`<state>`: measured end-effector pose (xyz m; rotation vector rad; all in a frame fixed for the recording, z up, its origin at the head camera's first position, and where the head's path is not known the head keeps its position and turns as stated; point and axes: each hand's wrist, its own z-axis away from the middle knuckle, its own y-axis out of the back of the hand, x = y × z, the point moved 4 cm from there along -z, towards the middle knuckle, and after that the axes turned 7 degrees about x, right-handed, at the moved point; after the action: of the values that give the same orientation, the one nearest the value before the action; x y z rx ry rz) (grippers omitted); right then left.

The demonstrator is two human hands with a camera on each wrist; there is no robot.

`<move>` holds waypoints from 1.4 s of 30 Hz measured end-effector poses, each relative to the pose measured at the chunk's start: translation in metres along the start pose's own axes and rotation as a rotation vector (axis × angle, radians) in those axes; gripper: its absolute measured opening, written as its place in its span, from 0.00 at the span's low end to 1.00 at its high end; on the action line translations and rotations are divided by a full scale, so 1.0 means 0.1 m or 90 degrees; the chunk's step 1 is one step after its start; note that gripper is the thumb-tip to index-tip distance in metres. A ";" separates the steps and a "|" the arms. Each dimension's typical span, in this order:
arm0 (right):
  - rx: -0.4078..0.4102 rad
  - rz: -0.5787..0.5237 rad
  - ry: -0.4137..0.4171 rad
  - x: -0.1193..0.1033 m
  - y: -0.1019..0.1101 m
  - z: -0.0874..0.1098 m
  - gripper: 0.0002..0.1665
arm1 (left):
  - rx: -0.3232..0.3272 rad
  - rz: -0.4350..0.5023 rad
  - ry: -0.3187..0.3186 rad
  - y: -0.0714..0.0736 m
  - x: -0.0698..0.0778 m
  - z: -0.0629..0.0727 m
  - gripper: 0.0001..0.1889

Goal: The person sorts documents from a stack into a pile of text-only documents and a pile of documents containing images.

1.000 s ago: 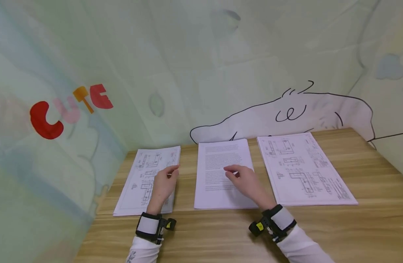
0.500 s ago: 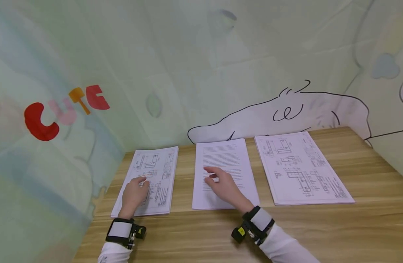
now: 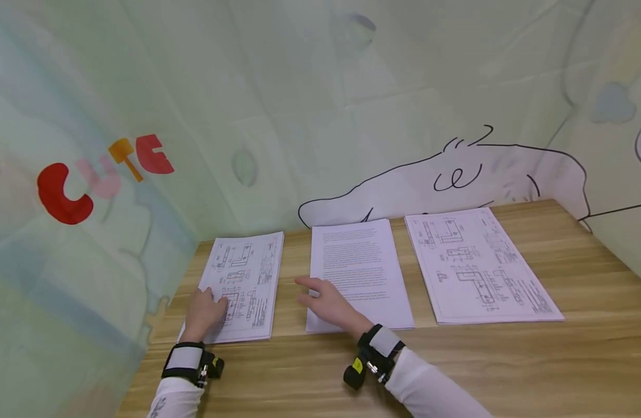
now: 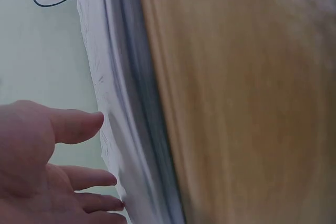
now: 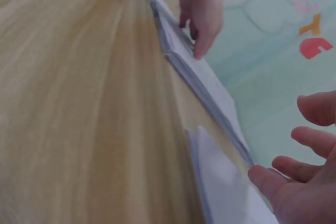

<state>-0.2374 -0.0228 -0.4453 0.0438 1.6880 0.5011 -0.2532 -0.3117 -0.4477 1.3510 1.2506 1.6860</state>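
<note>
While the left hand [image 3: 204,313] covers the near-left edge of the leftmost drawing stack [image 3: 264,264], the right hand [image 3: 328,303] points toward its long right side, both hands' fingers loosely extended.

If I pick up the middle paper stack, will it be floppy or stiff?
The middle paper stack would probably sag, since it looks thin and flat. It might slide apart, because I see no fastening on it. It likely won't roll, as it lies flat on the table.

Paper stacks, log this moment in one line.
left hand: over left drawing stack | right hand: near text stack | right drawing stack: untouched
</note>
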 end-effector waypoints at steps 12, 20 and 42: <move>-0.063 -0.046 -0.045 0.08 -0.34 -0.13 0.32 | -0.022 -0.001 0.023 0.03 -0.02 0.06 0.32; -0.068 -0.261 -0.185 0.15 -0.41 -0.17 0.39 | -0.037 0.008 0.023 -0.02 0.03 0.09 0.34; -0.048 -0.425 -0.248 0.09 -0.54 -0.28 0.29 | -0.046 0.011 0.011 0.02 0.13 0.17 0.32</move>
<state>-0.2518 -0.0766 -0.4700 -0.4387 1.2031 0.0413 -0.2400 -0.2962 -0.4414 1.3099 1.1790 1.7423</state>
